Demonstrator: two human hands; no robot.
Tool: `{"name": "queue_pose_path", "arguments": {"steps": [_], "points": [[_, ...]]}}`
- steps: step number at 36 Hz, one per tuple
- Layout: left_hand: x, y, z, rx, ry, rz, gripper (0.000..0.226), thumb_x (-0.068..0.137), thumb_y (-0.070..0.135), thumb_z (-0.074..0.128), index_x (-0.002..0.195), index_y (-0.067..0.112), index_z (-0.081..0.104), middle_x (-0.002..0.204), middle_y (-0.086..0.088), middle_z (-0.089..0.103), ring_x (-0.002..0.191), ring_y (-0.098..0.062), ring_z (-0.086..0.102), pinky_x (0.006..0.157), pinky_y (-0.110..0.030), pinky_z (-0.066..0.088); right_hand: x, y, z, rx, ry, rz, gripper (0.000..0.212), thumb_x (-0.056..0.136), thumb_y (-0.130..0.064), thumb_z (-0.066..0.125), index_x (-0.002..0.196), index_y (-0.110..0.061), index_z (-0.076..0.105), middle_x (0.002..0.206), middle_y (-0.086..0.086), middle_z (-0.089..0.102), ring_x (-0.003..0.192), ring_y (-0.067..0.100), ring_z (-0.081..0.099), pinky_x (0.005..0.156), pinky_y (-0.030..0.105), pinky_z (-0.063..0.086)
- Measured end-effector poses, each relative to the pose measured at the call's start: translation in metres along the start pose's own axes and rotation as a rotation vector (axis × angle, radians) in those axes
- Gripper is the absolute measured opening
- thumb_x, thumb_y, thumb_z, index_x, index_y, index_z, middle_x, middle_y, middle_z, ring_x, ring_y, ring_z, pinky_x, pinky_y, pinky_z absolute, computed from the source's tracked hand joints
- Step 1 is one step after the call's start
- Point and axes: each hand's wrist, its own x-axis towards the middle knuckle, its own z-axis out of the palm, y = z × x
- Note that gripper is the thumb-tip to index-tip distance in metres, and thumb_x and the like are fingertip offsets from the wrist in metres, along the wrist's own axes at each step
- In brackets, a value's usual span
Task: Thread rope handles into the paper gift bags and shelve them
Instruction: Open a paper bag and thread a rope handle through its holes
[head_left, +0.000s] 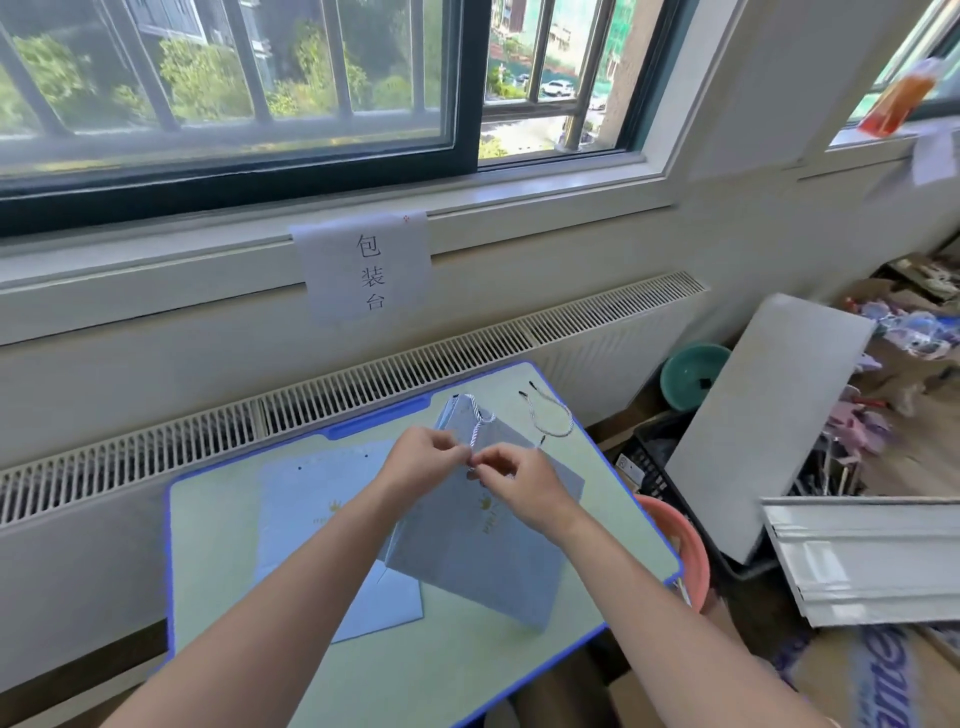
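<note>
Threading a handle — both hands at the bag mouth.
Left hand (423, 460) and right hand (522, 480) pinch the twisted white rope (478, 423) over the opened pale-blue paper gift bag (483, 545); contents hidden.

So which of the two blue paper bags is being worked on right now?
The opened bag on the right: both hands, left and right, pinch a rope handle at its top edge. The other bag lies flat, untouched, to its left.
</note>
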Motion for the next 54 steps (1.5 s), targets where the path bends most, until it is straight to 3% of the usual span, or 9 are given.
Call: {"name": "queue_pose_path", "arguments": {"steps": [7, 13, 21, 26, 29, 32, 34, 42, 54], "points": [[-0.005, -0.007, 0.003, 0.045, -0.04, 0.028, 0.015, 0.085, 0.017, 0.066, 0.076, 0.006, 0.072, 0.061, 0.002, 0.057, 0.055, -0.01, 0.045, 0.053, -0.023, 0.036, 0.002, -0.001, 0.007, 0.139, 0.111, 0.21, 0.014, 0.097, -0.02, 0.055, 0.091, -0.01, 0.063, 0.081, 0.001, 0.067, 0.063, 0.015, 0.061, 0.062, 0.025, 0.049], [-0.011, -0.004, 0.003, 0.135, -0.07, 0.053, 0.019, 0.086, 0.02, 0.065, 0.07, 0.012, 0.069, 0.056, 0.007, 0.052, 0.05, -0.006, 0.042, 0.051, -0.022, 0.034, 0.014, -0.007, 0.005, -0.083, 0.274, 0.145, 0.022, 0.086, -0.026, 0.067, 0.104, -0.028, 0.054, 0.076, -0.005, 0.063, 0.076, 0.019, 0.066, 0.07, 0.03, 0.049], [-0.011, -0.005, -0.003, 0.162, -0.03, 0.033, 0.019, 0.087, 0.018, 0.062, 0.077, 0.004, 0.071, 0.066, -0.001, 0.058, 0.058, -0.012, 0.049, 0.054, -0.024, 0.038, 0.031, -0.002, -0.006, -0.258, 0.316, 0.116, 0.012, 0.093, -0.021, 0.056, 0.085, -0.015, 0.062, 0.08, -0.003, 0.066, 0.078, 0.019, 0.065, 0.07, 0.029, 0.049], [-0.01, -0.01, -0.008, 0.137, -0.019, 0.004, 0.02, 0.089, 0.018, 0.061, 0.08, 0.001, 0.07, 0.064, -0.001, 0.054, 0.054, -0.013, 0.043, 0.051, -0.022, 0.034, 0.048, -0.001, -0.018, -0.262, 0.387, 0.21, 0.022, 0.096, -0.024, 0.05, 0.115, -0.013, 0.056, 0.095, 0.006, 0.071, 0.095, 0.024, 0.065, 0.08, 0.036, 0.051], [-0.01, -0.012, -0.01, 0.137, 0.0, -0.008, 0.02, 0.089, 0.019, 0.061, 0.079, 0.003, 0.069, 0.064, 0.0, 0.054, 0.054, -0.012, 0.043, 0.05, -0.022, 0.034, 0.051, -0.005, -0.015, -0.278, 0.364, 0.223, 0.022, 0.096, -0.026, 0.048, 0.111, -0.013, 0.057, 0.097, 0.007, 0.071, 0.094, 0.025, 0.065, 0.078, 0.036, 0.049], [-0.009, -0.014, -0.01, 0.148, 0.017, -0.007, 0.02, 0.087, 0.019, 0.062, 0.077, 0.005, 0.069, 0.064, 0.0, 0.055, 0.056, -0.013, 0.044, 0.052, -0.023, 0.034, 0.046, -0.012, -0.001, -0.18, 0.213, 0.228, 0.02, 0.094, -0.031, 0.052, 0.086, -0.014, 0.059, 0.084, 0.004, 0.071, 0.073, 0.019, 0.069, 0.068, 0.031, 0.053], [-0.009, -0.014, -0.01, 0.165, 0.025, 0.007, 0.021, 0.087, 0.021, 0.062, 0.077, 0.004, 0.069, 0.066, 0.0, 0.057, 0.059, -0.014, 0.046, 0.055, -0.025, 0.036, 0.042, -0.017, 0.008, -0.121, 0.111, 0.252, 0.023, 0.092, -0.035, 0.058, 0.088, -0.012, 0.061, 0.08, 0.001, 0.071, 0.062, 0.011, 0.066, 0.059, 0.024, 0.048], [-0.01, -0.011, -0.013, 0.224, 0.007, 0.075, 0.019, 0.089, 0.025, 0.063, 0.08, 0.011, 0.072, 0.07, 0.002, 0.062, 0.062, -0.011, 0.05, 0.055, -0.023, 0.037, 0.038, -0.023, 0.024, 0.013, 0.115, 0.285, 0.004, 0.081, -0.013, 0.063, 0.085, -0.012, 0.065, 0.075, 0.0, 0.069, 0.082, 0.02, 0.07, 0.066, 0.03, 0.049], [-0.018, -0.009, -0.024, 0.181, -0.004, 0.148, 0.01, 0.092, 0.023, 0.063, 0.1, 0.022, 0.069, 0.084, 0.003, 0.063, 0.072, -0.01, 0.052, 0.064, -0.024, 0.042, 0.031, -0.038, 0.025, 0.041, 0.131, 0.189, 0.009, 0.084, -0.009, 0.058, 0.083, -0.017, 0.061, 0.079, -0.001, 0.065, 0.077, 0.018, 0.06, 0.076, 0.036, 0.053]]}}
